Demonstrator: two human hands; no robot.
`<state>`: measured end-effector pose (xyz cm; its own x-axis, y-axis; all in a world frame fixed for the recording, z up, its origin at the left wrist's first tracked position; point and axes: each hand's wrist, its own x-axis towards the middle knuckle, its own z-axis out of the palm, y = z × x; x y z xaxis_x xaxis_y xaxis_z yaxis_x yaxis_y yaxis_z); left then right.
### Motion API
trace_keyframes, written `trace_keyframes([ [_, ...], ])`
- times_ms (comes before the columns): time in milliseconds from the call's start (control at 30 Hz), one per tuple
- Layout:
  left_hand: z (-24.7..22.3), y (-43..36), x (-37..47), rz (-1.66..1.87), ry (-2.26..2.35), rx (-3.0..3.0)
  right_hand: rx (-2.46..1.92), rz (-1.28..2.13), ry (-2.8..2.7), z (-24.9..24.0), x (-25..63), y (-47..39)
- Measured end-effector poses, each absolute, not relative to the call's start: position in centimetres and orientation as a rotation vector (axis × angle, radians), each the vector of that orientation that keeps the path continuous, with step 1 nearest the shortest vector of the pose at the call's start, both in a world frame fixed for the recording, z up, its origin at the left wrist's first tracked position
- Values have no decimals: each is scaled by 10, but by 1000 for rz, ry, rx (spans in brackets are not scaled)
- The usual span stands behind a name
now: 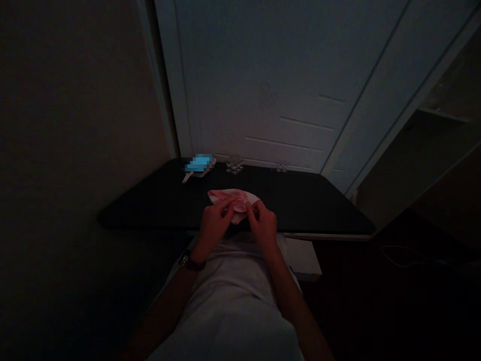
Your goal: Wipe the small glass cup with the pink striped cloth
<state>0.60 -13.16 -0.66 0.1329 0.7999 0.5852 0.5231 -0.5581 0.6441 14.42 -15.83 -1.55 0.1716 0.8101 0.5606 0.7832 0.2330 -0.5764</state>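
Observation:
A pink and white piece of cloth (pixel 239 205) is bunched near the front edge of the dark table (pixel 300 205). My left hand (pixel 217 220) pinches it from the left, thumb and fingertips close together near its middle. From the right, my right hand (pixel 261 219) grips the cloth in the same way. The fingertips of both hands nearly meet at a gathered fold. In the dim light, finer detail of the cloth is hard to make out.
A device with a blue, blurred screen (pixel 199 163) lies at the table's back left. Small clear glass-like pieces (pixel 235 166) and a similar cluster (pixel 281 167) stand by the back panel. A white box (pixel 305 258) sits below the table's front edge.

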Motion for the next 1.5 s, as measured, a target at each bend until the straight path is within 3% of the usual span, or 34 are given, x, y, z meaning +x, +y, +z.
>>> trace_keyframes([
  [500, -2, -133, 5, 1395, 1282, 2132, -1611, -111, -1768, -13, 144, -159],
  [1500, -4, -132, 6, 1426, 1302, 2144, -1570, -80, -1757, -13, 145, -161],
])
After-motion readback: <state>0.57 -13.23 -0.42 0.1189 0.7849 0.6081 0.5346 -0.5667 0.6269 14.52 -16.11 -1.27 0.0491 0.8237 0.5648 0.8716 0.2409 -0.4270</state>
